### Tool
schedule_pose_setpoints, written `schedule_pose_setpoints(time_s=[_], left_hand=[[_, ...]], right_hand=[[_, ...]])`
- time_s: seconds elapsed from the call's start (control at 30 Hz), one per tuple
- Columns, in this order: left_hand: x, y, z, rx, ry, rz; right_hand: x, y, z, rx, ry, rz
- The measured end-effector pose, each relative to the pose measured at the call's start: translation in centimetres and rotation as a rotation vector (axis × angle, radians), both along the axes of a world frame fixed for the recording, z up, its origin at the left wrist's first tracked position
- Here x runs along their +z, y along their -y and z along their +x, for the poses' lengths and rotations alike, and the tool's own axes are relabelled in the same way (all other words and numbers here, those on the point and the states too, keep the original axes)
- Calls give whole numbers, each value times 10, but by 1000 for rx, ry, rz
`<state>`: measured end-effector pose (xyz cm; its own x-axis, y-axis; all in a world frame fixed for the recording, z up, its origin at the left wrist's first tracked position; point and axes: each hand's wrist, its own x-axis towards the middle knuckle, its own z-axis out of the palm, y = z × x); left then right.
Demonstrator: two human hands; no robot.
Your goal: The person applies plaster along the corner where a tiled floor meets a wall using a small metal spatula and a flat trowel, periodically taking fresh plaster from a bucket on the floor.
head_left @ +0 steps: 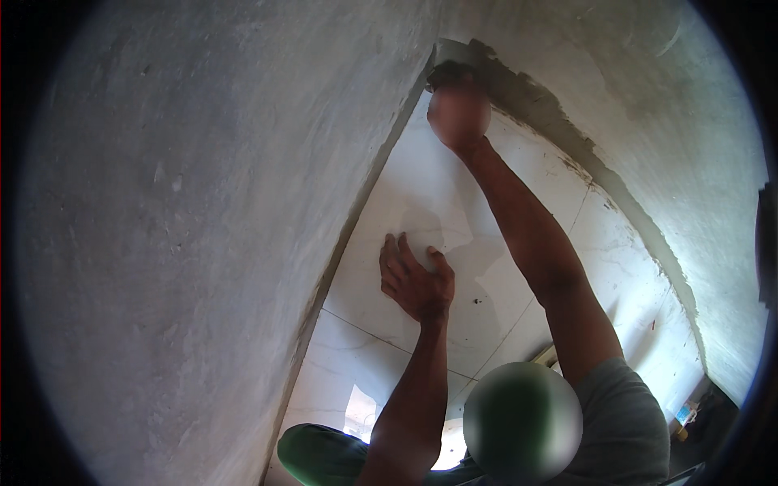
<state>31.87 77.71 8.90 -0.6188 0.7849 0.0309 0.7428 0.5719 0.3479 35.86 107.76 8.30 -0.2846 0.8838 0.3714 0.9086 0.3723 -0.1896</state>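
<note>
My left hand [417, 279] lies on the white tiled floor [502, 235], fingers spread and nothing in them. Reaching far forward, my right hand [459, 117] is at the corner where the two grey walls meet the floor. It is blurred and looks closed. A dark thing [450, 74] shows just beyond it against the wall base; its kind cannot be made out. Around it, a darker, rough-edged band of mortar [559, 117] runs along the foot of the right wall.
A tall grey plastered wall [178, 227] rises close on the left, and another plastered wall [689, 138] curves along the right. Brown crumbs of mortar [577, 168] lie along the floor's edge. My green-clad knee [320, 454] is low in view. Small items [686, 413] stand at the lower right.
</note>
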Motion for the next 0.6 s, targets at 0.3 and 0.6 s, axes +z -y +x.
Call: schedule_pose_setpoints(time_s=[0.3,0.6], left_hand=[[1,0,2,-20,-14,23],[-2,-1,5,-39,-32,45]], right_hand=[[5,22,38,-49,60,-26],[-1,36,76,4,86,28]])
